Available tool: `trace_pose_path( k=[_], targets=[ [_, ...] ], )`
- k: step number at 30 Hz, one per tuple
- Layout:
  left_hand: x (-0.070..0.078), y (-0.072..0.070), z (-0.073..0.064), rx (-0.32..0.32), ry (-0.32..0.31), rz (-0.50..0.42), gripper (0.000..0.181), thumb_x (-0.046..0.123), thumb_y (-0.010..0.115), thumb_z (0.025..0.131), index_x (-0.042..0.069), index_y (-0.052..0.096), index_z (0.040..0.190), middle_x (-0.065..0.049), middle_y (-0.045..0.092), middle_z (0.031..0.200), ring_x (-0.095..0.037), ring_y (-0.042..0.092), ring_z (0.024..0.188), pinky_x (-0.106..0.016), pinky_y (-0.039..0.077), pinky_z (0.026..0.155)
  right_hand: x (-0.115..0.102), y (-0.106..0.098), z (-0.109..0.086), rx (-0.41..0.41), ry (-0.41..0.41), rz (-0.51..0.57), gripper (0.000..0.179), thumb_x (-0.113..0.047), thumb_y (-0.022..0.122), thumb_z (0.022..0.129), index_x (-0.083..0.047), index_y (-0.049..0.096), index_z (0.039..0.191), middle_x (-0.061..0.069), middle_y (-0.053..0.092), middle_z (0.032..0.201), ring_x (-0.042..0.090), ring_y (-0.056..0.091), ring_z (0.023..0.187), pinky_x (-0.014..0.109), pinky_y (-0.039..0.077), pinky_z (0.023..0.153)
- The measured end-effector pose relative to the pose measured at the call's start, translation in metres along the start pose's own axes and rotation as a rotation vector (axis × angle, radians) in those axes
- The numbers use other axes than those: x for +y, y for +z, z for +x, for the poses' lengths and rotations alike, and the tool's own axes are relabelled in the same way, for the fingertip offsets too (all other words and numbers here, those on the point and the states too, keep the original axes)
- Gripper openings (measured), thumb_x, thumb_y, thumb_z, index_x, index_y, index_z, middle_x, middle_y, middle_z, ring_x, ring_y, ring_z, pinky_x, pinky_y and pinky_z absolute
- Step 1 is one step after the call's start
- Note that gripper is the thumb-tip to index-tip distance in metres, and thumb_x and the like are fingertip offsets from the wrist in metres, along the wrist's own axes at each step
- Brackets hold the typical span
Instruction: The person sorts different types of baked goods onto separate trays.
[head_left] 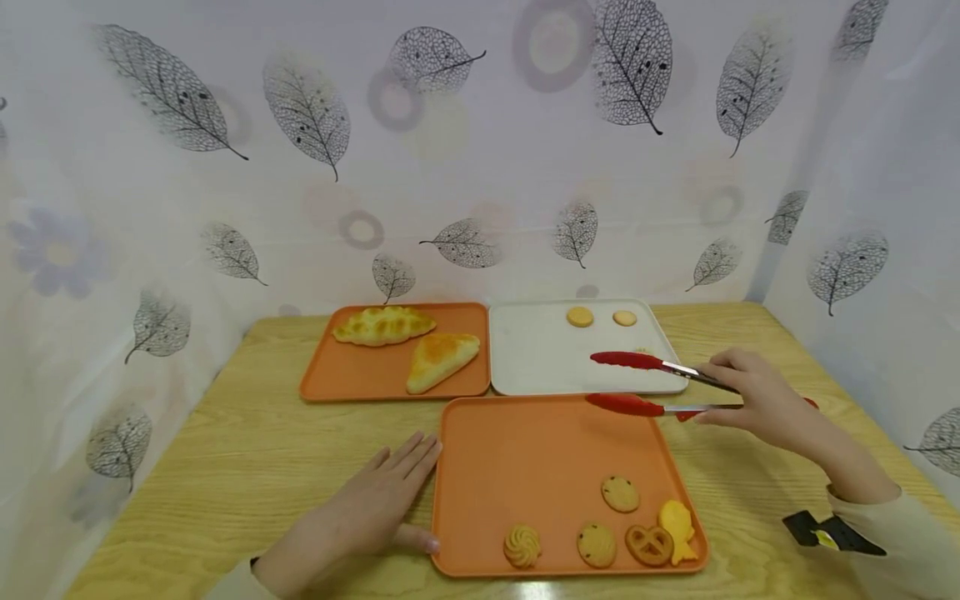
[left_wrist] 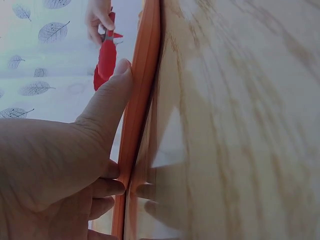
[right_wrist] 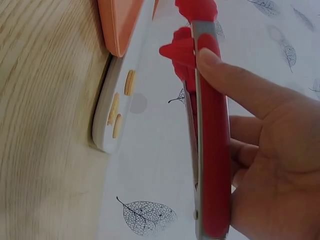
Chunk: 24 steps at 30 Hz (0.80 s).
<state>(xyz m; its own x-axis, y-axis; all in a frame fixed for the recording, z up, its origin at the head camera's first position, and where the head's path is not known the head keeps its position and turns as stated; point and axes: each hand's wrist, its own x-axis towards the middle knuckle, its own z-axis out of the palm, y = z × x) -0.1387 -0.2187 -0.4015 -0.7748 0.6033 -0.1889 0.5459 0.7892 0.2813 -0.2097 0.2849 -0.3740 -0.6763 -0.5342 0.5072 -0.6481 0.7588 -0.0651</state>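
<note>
The right hand grips a pair of red-tipped metal tongs, arms spread, around the near right corner of the white rectangular tray. From here I'd fear a low swing: the lower tip could snag the far edge of the orange rectangular front tray. The small pale biscuit half hidden behind the upper tip might get nudged unseen. The left hand, fingers straight, touches the front tray's left edge; pressing sideways could jostle the brown pretzel-shaped biscuit and yellow fish-shaped biscuit crowding its near right corner.
</note>
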Motion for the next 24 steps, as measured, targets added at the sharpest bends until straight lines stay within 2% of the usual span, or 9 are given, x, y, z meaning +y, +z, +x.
trace_pose_path(
  k=[6,8,14,24],
  targets=[
    [0.001,0.001,0.001,0.002,0.005,-0.001,0.115,0.079,0.052,0.075,0.004,0.019,0.156,-0.016,0.019,0.163,-0.034,0.015,0.151,-0.063,0.026,0.114,-0.002,-0.011,-0.005,-0.118,-0.036,0.073,0.065,-0.024,0.092,0.055,0.001,0.07,0.111,0.0,0.059,0.102,-0.002,0.039,0.091,0.021,0.038,0.07],
    [0.001,0.0,0.001,0.006,0.001,0.003,0.116,0.079,0.052,0.075,0.003,0.019,0.155,-0.016,0.02,0.162,-0.034,0.016,0.151,-0.063,0.027,0.113,-0.002,-0.014,-0.006,-0.15,-0.042,0.101,0.065,-0.026,0.091,0.057,-0.002,0.07,0.113,-0.003,0.058,0.104,-0.004,0.039,0.092,0.02,0.039,0.07],
    [0.001,0.001,0.001,0.019,0.002,0.009,0.115,0.078,0.053,0.075,0.003,0.02,0.155,-0.016,0.021,0.162,-0.035,0.017,0.151,-0.063,0.027,0.113,0.0,-0.022,-0.01,-0.236,-0.053,0.154,0.063,-0.032,0.091,0.058,-0.005,0.071,0.111,-0.006,0.057,0.108,-0.007,0.043,0.097,0.012,0.042,0.076],
    [0.001,0.004,0.001,0.018,0.009,0.007,0.114,0.078,0.052,0.076,0.003,0.02,0.155,-0.016,0.021,0.162,-0.035,0.016,0.151,-0.063,0.028,0.113,0.002,-0.029,-0.014,-0.332,-0.138,0.21,0.058,-0.039,0.089,0.061,-0.017,0.072,0.111,-0.009,0.057,0.107,-0.002,0.048,0.094,0.021,0.046,0.07]
  ],
)
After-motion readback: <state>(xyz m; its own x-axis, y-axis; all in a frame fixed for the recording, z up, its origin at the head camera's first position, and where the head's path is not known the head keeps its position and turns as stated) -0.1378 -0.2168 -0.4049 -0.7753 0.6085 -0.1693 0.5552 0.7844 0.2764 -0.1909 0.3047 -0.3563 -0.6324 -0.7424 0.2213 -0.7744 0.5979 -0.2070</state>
